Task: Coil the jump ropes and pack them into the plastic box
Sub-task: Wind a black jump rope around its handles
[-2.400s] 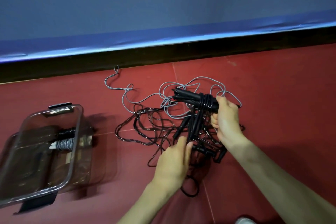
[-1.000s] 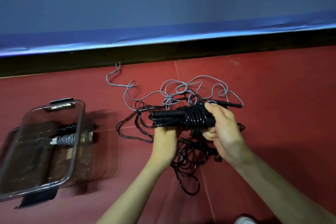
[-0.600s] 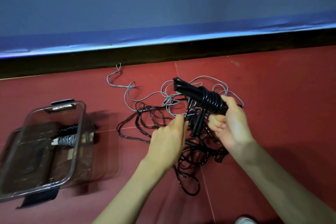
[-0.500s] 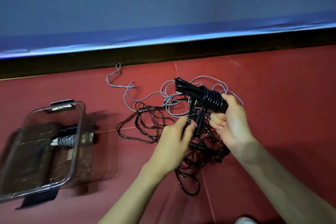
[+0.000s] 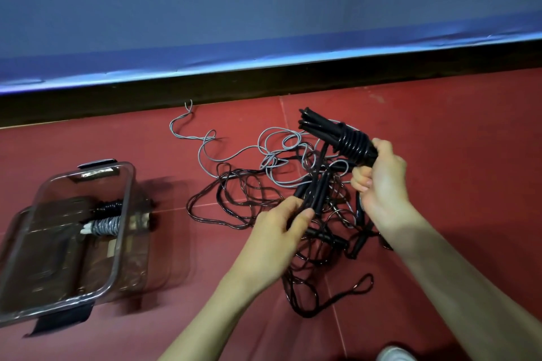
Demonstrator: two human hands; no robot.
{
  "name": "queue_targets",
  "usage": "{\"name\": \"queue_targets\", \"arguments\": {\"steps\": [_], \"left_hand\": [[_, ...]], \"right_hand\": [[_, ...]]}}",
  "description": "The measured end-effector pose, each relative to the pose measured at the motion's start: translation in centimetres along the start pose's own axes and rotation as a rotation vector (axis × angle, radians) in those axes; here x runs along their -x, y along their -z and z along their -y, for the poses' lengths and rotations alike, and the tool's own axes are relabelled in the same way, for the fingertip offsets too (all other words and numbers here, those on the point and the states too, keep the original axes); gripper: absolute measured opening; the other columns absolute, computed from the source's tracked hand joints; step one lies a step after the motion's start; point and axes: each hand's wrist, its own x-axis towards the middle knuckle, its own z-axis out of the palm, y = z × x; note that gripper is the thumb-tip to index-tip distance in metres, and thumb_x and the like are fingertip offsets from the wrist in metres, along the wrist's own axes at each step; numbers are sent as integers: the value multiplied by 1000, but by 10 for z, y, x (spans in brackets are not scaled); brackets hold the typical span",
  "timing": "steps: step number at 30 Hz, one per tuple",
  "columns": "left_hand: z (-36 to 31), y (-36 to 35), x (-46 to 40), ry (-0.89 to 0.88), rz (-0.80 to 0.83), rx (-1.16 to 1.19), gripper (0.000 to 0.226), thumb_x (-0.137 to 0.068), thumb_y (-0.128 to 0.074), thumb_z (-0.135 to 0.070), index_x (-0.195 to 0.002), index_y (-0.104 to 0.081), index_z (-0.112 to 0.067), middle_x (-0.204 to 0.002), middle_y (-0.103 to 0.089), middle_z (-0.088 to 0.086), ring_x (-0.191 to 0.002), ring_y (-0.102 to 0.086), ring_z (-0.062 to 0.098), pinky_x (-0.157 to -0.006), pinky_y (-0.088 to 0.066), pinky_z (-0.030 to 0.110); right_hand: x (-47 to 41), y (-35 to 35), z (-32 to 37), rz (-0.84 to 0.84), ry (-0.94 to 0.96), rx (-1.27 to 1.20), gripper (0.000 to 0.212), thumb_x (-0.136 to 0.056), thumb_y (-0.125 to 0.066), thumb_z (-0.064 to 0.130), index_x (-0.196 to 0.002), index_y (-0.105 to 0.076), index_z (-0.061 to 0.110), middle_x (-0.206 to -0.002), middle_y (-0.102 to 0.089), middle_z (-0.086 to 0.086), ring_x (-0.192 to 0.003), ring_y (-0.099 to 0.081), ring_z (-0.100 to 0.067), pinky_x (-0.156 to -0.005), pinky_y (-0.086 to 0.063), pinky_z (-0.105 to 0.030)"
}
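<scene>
right hand (image 5: pixel 378 182) grips the black wound rope bundle (image 5: pixel 346 141), left hand (image 5: pixel 281 228) pinches loose black handles (image 5: pixel 315 193) (keep wraps tight).

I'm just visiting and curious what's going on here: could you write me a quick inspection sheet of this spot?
Surface: red floor, seams visible.
Job's things: coiled black rope bundle held up; clear plastic box, open, with a grey coiled rope and a black one beside it.
Clutter: loose black ropes tangled with a grey rope.
Grips: right hand grips the bundle; left hand pinches black handles.
Cables: nothing seen.
Surroundings: blue padded wall, dark baseboard.
</scene>
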Motion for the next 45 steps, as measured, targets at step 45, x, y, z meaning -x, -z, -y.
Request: {"name": "queue_targets", "arguments": {"steps": [45], "left_hand": [[-17, 18, -14, -89, -122, 379, 28, -98, -45, -12, -100, -65, -31, -62, -37, -6, -54, -38, 4, -53, -41, 25]], "right_hand": [[60, 4, -8, 298, 149, 153, 26, -100, -43, 12, -74, -48, 10, -43, -39, 11, -32, -25, 0, -35, -15, -13]]}}
